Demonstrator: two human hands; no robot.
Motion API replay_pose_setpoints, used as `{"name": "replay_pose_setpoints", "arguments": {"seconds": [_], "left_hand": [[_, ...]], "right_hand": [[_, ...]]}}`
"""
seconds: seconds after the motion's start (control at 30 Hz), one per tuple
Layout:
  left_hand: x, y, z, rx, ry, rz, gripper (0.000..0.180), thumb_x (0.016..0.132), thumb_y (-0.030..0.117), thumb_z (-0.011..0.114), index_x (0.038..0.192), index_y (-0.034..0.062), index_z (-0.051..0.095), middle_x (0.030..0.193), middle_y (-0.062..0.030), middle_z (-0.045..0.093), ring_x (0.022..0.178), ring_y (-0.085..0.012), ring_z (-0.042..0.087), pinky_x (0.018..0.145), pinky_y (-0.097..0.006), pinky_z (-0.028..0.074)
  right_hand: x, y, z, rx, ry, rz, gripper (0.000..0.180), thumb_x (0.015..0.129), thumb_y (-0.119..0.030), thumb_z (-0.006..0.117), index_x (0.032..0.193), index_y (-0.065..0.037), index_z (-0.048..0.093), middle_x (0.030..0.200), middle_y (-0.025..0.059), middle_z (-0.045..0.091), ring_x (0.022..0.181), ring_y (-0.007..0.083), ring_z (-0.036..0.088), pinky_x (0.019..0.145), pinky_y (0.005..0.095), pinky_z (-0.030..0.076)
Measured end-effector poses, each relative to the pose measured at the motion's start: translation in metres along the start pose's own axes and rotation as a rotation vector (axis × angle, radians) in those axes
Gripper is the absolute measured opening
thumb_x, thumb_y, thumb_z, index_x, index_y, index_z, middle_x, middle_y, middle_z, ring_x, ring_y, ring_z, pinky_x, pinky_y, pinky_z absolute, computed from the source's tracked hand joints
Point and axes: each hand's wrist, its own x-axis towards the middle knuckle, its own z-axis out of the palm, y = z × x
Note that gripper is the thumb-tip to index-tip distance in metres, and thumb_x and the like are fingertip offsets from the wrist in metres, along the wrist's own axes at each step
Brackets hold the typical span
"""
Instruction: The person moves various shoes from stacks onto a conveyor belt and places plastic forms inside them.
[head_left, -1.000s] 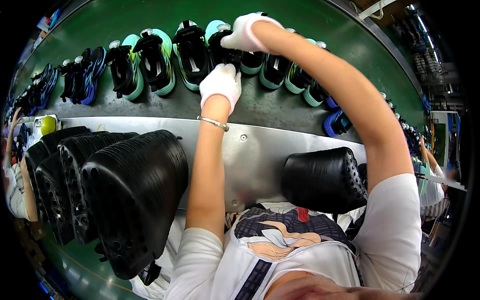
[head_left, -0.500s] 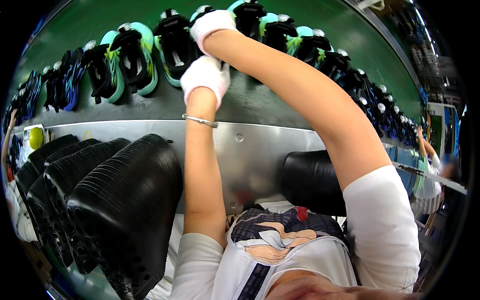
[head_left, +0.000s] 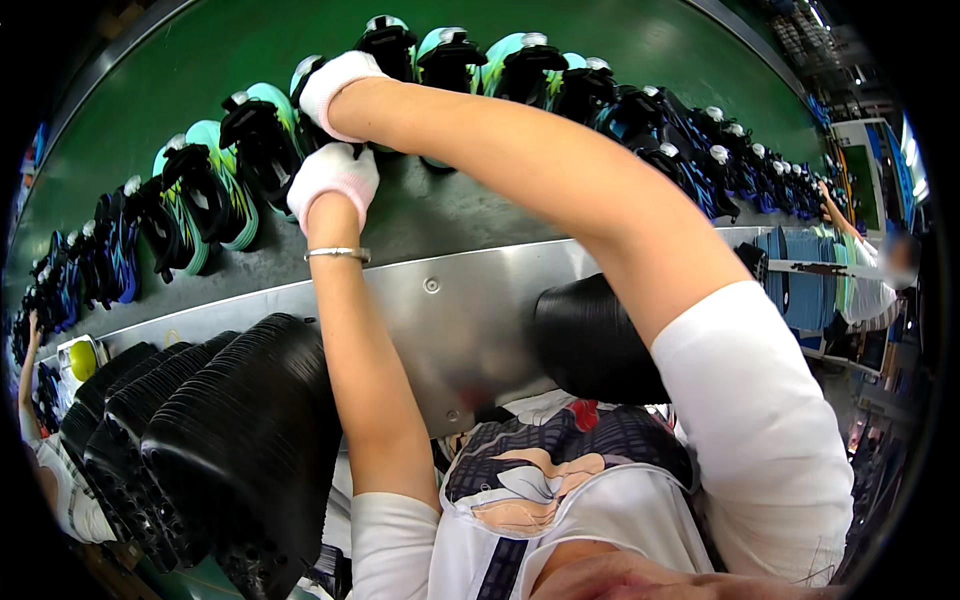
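In a white glove, my right hand curls over the far end of a black and teal sports shoe. My left hand, gloved too, closes on the same shoe's near end, with a metal bangle below it. Most of this shoe is hidden by the gloves, and the fingertips do not show. Just left of my hands is another black shoe with a teal and yellow-green sole. A further black and teal shoe stands on the far right side of my right hand.
Shoes fill a long curving row on the green belt. A metal ledge runs along its near side. Nested black foot-shaped pieces rise at left, with another black stack under my right arm. Other people's arms reach in at both far ends.
My hands and the row of shoes have shifted left and slightly lower in the picture. Both gloves stay together at the shoe between them.
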Motion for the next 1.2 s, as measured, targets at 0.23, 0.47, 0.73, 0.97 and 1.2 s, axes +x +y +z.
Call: {"name": "replay_pose_setpoints", "arguments": {"seconds": [0.23,0.47,0.73,0.97,1.2], "left_hand": [[-0.031,0.017,0.006,0.182,0.667,0.018,0.031,0.083,0.038,0.062,0.103,0.0141,0.067,0.097,-0.0086,0.066,0.092,-0.0294,0.060,0.081,-0.039,0.050],[0.022,0.022,0.023,0.011,0.386,0.363,0.039,0.087,0.032,0.056,0.118,0.0095,0.058,0.114,-0.0153,0.062,0.110,-0.0339,0.057,0.091,-0.043,0.048],[-0.027,0.062,0.038,0.031,0.203,0.397,0.036,0.088,0.040,0.049,0.093,0.0069,0.062,0.095,-0.0201,0.065,0.093,-0.0399,0.061,0.079,-0.049,0.048],[-0.039,0.099,0.063,-0.078,0.035,0.248,0.040,0.087,0.045,0.049,0.095,0.0077,0.063,0.094,-0.0208,0.066,0.088,-0.0366,0.065,0.078,-0.044,0.051],[-0.048,0.079,0.069,-0.279,0.174,0.283,0.050,0.085,0.044,0.054,0.116,0.0067,0.062,0.110,-0.0171,0.064,0.093,-0.0271,0.064,0.082,-0.036,0.049]], "right_hand": [[-0.091,0.051,-0.028,0.096,-0.149,0.141,0.050,0.085,-0.047,0.046,0.096,-0.005,0.071,0.091,0.0164,0.069,0.084,0.0328,0.067,0.074,0.0425,0.053],[-0.123,0.071,0.020,0.234,-0.318,-0.036,0.058,0.085,-0.054,0.049,0.121,-0.011,0.060,0.114,0.0134,0.064,0.106,0.0320,0.061,0.088,0.0414,0.049],[-0.175,0.105,0.030,0.194,-0.334,-0.119,0.055,0.085,-0.052,0.052,0.127,-0.017,0.058,0.107,0.0126,0.066,0.100,0.0316,0.063,0.085,0.0404,0.050],[-0.239,0.142,0.039,0.253,-0.144,-0.093,0.042,0.081,-0.038,0.060,0.113,-0.011,0.063,0.114,0.0119,0.061,0.105,0.0305,0.058,0.088,0.0388,0.048],[-0.360,0.121,-0.035,0.550,0.043,0.074,0.024,0.086,-0.026,0.058,0.093,-0.004,0.065,0.084,0.0110,0.062,0.080,0.0263,0.061,0.073,0.0335,0.049]]}}
